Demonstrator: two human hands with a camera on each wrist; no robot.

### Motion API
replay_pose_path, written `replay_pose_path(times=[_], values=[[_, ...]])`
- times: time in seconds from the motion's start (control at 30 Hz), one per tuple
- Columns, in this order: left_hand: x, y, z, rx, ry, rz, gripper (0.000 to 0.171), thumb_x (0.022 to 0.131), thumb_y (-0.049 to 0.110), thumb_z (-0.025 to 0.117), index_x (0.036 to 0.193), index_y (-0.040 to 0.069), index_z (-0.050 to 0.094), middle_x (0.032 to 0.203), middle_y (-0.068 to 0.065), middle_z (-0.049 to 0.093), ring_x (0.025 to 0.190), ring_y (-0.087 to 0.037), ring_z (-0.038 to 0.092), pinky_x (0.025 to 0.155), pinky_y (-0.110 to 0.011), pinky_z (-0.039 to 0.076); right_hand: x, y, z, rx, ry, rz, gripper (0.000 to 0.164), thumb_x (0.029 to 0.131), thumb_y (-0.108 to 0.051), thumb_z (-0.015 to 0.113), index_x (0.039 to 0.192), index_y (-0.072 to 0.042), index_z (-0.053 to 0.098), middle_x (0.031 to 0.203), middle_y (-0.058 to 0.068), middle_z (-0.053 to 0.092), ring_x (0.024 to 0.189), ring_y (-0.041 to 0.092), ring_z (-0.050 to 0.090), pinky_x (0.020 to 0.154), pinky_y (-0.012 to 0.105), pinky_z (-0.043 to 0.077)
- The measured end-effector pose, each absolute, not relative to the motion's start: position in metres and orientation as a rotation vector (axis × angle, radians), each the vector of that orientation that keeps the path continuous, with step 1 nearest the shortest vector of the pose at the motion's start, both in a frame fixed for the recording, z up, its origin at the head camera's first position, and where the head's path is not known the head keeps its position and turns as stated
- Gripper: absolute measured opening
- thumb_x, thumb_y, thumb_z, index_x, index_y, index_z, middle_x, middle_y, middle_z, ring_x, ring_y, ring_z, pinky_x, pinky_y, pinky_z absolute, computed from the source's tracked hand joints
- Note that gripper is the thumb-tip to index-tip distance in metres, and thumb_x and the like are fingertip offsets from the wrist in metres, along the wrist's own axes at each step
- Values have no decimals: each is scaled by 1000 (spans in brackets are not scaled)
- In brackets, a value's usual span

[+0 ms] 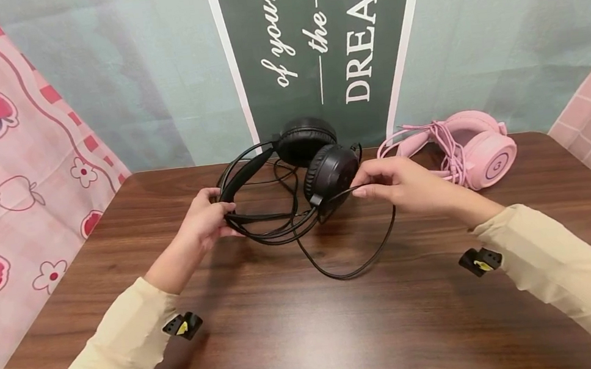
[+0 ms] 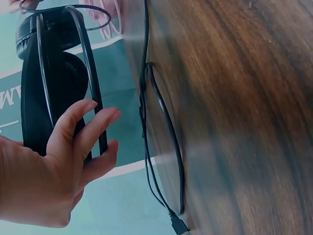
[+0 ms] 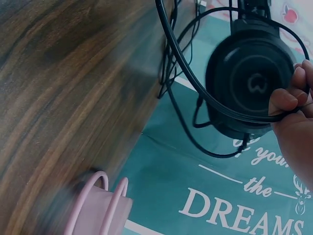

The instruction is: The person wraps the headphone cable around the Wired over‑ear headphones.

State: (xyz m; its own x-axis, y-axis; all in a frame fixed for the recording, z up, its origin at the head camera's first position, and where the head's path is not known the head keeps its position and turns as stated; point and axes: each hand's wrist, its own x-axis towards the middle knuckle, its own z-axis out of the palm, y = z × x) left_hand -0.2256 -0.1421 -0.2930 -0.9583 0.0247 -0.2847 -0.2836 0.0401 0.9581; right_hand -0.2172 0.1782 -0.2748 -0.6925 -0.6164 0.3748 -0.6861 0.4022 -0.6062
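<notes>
Black over-ear headphones point(image 1: 331, 171) are held tilted over the back of the wooden table, ear cups toward the right. My left hand point(image 1: 205, 219) grips their headband point(image 1: 244, 178) at its top; in the left wrist view the fingers wrap the band and its thin outer bars point(image 2: 88, 54). My right hand point(image 1: 403, 186) pinches the black cable point(image 1: 348, 276) between thumb and fingers beside the near ear cup point(image 3: 249, 83). From that pinch the cable hangs in a loop down toward the table. More cable lies behind the headband, with a USB plug point(image 2: 179, 224) at its end.
Pink headphones point(image 1: 485, 152) with a bundled pink cable point(image 1: 452, 156) lie at the back right of the wooden table point(image 1: 315, 342). A dark green printed banner point(image 1: 307, 54) hangs behind, and a pink fruit-patterned cloth point(image 1: 13, 182) borders the left side.
</notes>
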Motion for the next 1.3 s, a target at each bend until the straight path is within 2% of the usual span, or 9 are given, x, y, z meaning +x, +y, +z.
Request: replay_pose_path(times=[0.2,0.53,0.77,1.0,1.13,1.3], values=[[-224,-136,-296,-282,2114,1987,46,91,-7,41,130,-2,18,102,-17,38,57,-15,54,49,-30,54,-214,176,-269,1175,-2548,1239,3,85,-3,63,86,-3,65,74,-3,58,70,10,49,60,20,41],[-221,-129,-295,-267,2116,1981,45,91,-7,40,130,-1,18,103,-16,38,63,-17,55,53,-35,55,-211,172,-263,1155,-2502,1212,4,84,-1,63,86,-4,64,74,2,58,70,10,48,60,21,40],[-219,-127,-294,-230,2128,1968,44,92,-7,39,130,1,20,95,-16,38,62,-17,53,55,-37,55,-212,175,-259,1093,-2479,1166,5,84,-1,64,86,-5,65,75,3,59,71,10,48,61,20,39],[-216,-129,-293,-179,2176,1914,42,92,-6,41,128,1,22,88,-18,47,60,-14,56,50,-31,54,-214,181,-258,1008,-2497,1129,5,85,-4,64,88,-7,65,72,0,57,65,10,49,56,19,40],[-215,-132,-290,-113,2209,1852,42,92,-5,42,128,-1,22,84,-15,51,58,-12,57,49,-28,53,-219,187,-260,1007,-2504,1120,6,85,-5,63,91,-7,65,74,2,59,66,8,50,57,18,41],[-216,-137,-285,-31,2232,1763,43,93,-4,42,131,1,24,85,-15,52,58,-15,58,55,-32,55,-226,195,-263,1012,-2522,1130,7,83,-3,66,88,-7,65,67,2,57,59,7,49,51,18,39]])
